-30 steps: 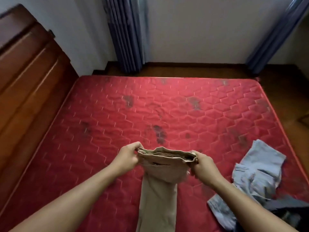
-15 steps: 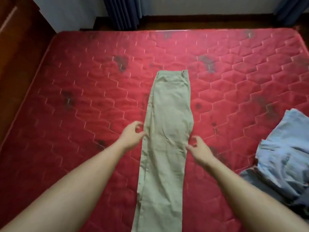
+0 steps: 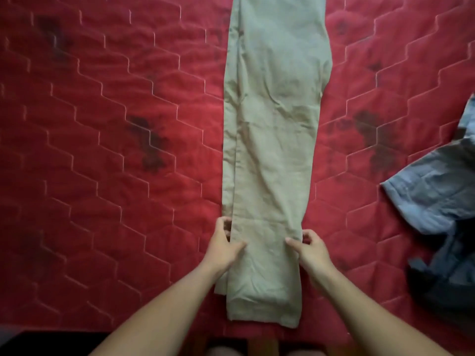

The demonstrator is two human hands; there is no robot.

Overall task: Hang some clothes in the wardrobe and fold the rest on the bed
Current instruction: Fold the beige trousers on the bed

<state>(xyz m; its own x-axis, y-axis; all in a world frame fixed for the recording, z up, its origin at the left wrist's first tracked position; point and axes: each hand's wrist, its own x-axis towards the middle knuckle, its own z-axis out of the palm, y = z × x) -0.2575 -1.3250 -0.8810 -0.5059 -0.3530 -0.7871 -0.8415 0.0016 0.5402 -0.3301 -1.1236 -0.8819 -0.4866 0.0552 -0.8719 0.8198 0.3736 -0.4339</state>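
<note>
Beige trousers (image 3: 272, 140) lie flat and lengthwise on the red quilted mattress (image 3: 102, 150), folded leg over leg, hems nearest me and the waist out of frame at the top. My left hand (image 3: 224, 242) pinches the left edge of the legs a little above the hems, thumb on top of the cloth. On the opposite edge, at the same height, my right hand (image 3: 309, 246) pinches the cloth the same way.
A heap of blue-grey and dark clothes (image 3: 437, 201) lies on the mattress at the right. The near edge of the mattress runs along the bottom, with dark floor and my feet below it.
I laid the trousers out flat from holding the waistband, then slid both hands down the sides to the lower legs. The camera tilted down towards the hems.
</note>
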